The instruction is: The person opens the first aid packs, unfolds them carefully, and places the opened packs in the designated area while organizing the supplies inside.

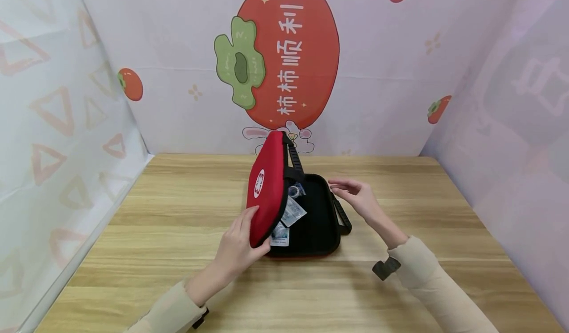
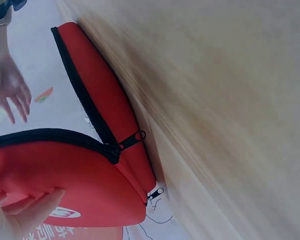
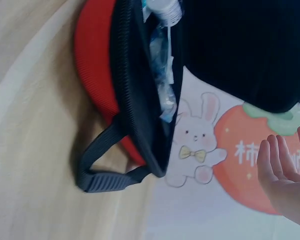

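A red zippered first-aid case [image 1: 266, 189] with a black lining stands part-opened on the table, its lid tilted up on the left. My left hand [image 1: 235, 244] grips the lid's near edge, fingers over the red outside and thumb at the black rim. On the lid is a white oval emblem [image 1: 259, 183]. Inside the base lie a silver-blue packet [image 1: 293, 212], another packet [image 1: 280, 236] by the near side and a white ring-shaped roll [image 1: 294, 191]; the lid hides part of them. My right hand [image 1: 355, 197] hovers beside the base's right edge, fingers extended, holding nothing.
A black handle [image 1: 342, 217] sticks out from the base's right side, and another strap handle [image 1: 295, 157] hangs from the lid. The wooden table [image 1: 178, 189] meets a printed cloth backdrop [image 1: 178, 110] behind and cloth walls at both sides.
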`<state>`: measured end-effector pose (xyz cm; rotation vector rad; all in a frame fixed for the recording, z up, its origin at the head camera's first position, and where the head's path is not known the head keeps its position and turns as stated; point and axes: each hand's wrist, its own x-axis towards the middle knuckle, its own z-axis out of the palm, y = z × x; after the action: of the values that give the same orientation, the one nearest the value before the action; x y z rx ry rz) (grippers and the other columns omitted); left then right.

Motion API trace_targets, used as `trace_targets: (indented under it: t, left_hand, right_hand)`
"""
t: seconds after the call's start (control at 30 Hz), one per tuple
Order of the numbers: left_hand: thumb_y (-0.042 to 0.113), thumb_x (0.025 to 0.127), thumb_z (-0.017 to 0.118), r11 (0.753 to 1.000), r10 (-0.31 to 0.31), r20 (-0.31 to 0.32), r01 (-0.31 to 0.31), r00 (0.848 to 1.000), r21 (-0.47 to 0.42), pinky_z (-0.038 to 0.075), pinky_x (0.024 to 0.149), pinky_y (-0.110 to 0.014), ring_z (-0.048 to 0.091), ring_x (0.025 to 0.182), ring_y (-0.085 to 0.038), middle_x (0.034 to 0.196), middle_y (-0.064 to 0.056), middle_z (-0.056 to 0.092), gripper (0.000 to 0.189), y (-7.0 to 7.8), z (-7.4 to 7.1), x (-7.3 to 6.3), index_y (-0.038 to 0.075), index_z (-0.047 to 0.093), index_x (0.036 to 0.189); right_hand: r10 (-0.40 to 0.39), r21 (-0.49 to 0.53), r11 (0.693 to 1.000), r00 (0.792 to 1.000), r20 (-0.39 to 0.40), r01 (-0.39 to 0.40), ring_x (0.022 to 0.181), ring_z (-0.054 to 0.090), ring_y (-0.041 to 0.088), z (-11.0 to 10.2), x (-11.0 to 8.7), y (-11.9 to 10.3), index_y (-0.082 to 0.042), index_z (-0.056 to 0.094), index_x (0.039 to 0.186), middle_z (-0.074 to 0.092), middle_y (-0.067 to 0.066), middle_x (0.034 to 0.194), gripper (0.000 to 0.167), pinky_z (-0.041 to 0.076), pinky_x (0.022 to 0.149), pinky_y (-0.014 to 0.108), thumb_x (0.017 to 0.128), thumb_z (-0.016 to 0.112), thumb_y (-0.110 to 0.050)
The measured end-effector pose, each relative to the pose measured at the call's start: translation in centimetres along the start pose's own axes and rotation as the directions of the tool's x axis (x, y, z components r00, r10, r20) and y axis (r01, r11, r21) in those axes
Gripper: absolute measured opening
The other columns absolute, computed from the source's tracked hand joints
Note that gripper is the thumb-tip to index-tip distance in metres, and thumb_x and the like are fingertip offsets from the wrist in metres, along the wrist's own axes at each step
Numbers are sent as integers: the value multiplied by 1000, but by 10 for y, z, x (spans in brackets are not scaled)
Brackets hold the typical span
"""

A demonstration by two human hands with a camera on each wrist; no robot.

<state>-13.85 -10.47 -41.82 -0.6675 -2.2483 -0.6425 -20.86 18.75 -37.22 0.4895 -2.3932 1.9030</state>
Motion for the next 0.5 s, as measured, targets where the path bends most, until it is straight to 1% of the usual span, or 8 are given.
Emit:
trace_targets:
  t: [0.1,0.17,0.2,0.27,0.33,0.4,0.43,0.5]
  left_hand:
    - [21,63,71,998,-55,-14,55,998,-25,52,63,-38,57,87,-25,108,-17,53,68,0,-3,-3,-3,42,120]
    - [19,64,70,993,-112,-7,112,994,-47,52,61,-35,57,84,-24,106,-16,54,68,2,-6,-4,-2,40,121]
    - [17,65,70,988,-142,-4,142,990,-68,52,60,-34,57,83,-23,105,-16,54,68,2,-8,-4,-2,39,122]
    - [14,66,70,971,-214,13,215,977,-108,52,60,-31,58,81,-22,104,-15,54,68,4,-13,-4,-1,37,124]
    - [12,67,71,949,-279,27,280,960,-148,52,63,-31,59,81,-23,105,-16,53,70,6,-18,-3,-1,34,126]
    - [9,68,71,930,-314,20,312,949,-193,52,68,-34,59,84,-26,107,-19,51,71,6,-24,-2,-4,32,127]
    - [8,69,71,922,-328,14,324,944,-212,51,71,-36,58,87,-27,108,-20,51,72,5,-27,-1,-5,30,127]
    - [6,71,70,904,-352,4,341,936,-258,49,74,-41,54,93,-28,110,-21,49,72,3,-34,1,-6,28,129]
  right_hand:
    - [38,-42,998,999,-8,-39,89,60,11,-3,-1,6,4,58,112,65,-4,94,36,46,78,19,84,61,-19]
    - [63,-69,996,998,-7,-63,90,60,10,-5,-1,10,2,59,112,65,2,97,36,46,78,19,84,61,-20]
    - [73,-74,995,997,-3,-73,89,59,8,-6,-1,12,2,58,112,65,7,98,36,45,78,18,84,61,-19]
    - [95,-95,991,995,5,-94,90,59,7,-6,-1,17,3,58,113,63,16,103,35,45,78,18,85,60,-18]
    - [114,-101,989,993,18,-112,91,59,8,-7,-1,23,4,56,114,59,22,108,36,44,80,20,85,59,-16]
    - [138,-113,985,990,30,-133,92,58,10,-6,0,29,5,55,115,56,26,112,37,44,82,25,85,58,-15]
    - [153,-125,981,988,35,-148,93,58,11,-6,0,32,5,55,116,55,26,112,37,44,84,28,85,58,-16]
    - [177,-135,976,983,47,-169,96,58,17,-6,0,37,6,53,118,54,26,114,39,42,87,35,86,58,-15]
